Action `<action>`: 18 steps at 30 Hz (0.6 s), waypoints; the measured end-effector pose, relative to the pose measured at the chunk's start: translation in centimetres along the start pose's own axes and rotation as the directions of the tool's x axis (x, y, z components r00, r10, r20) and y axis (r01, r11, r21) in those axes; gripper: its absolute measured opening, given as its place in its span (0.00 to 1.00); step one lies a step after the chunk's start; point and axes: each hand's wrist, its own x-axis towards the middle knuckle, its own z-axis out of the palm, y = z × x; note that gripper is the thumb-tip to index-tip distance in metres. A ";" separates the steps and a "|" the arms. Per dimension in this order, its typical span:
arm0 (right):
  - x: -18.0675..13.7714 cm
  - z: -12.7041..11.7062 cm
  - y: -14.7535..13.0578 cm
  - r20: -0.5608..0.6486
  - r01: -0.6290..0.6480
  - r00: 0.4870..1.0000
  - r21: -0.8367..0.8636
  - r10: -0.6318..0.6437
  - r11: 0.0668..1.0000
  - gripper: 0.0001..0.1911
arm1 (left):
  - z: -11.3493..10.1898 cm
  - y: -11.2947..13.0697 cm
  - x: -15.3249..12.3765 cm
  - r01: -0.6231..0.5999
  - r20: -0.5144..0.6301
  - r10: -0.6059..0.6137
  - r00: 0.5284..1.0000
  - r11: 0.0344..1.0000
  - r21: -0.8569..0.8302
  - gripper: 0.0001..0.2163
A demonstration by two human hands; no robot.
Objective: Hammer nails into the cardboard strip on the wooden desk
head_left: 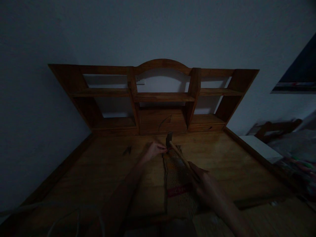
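A hammer (180, 157) with a pale wooden handle slants up and left over the desk. My right hand (202, 179) is closed around the lower part of that handle. The hammer's dark head is just right of the fingertips of my left hand (156, 149). Those fingers are pinched together at the far end of a worn brown strip with a red band (178, 174), perhaps cardboard. Whatever they pinch is too small and dark to make out. The strip lies flat on the wooden desk (148, 191), running toward me.
A wooden shelf unit (165, 97) with open compartments stands along the desk's back edge. A small dark object (127, 150) lies left of my left hand. A pale cable (49, 204) loops at lower left. A chair back (277, 128) stands beyond the right edge. The light is dim.
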 end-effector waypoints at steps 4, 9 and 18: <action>-0.1 0.1 -0.1 -0.035 0.020 0.999 0.008 -0.019 1.000 0.25 | 0.1 0.0 0.0 0.000 0.017 0.000 1.000 1.000 -0.014 0.12; -0.2 0.6 0.2 0.007 0.014 1.000 -0.030 -0.014 0.999 0.27 | 0.0 -0.5 0.1 0.016 0.013 -0.016 1.000 1.000 -0.001 0.14; -0.5 0.6 -0.4 -0.085 0.021 0.996 0.072 -0.015 0.997 0.25 | 0.1 -0.5 0.2 -0.023 0.033 0.024 0.999 0.999 -0.040 0.13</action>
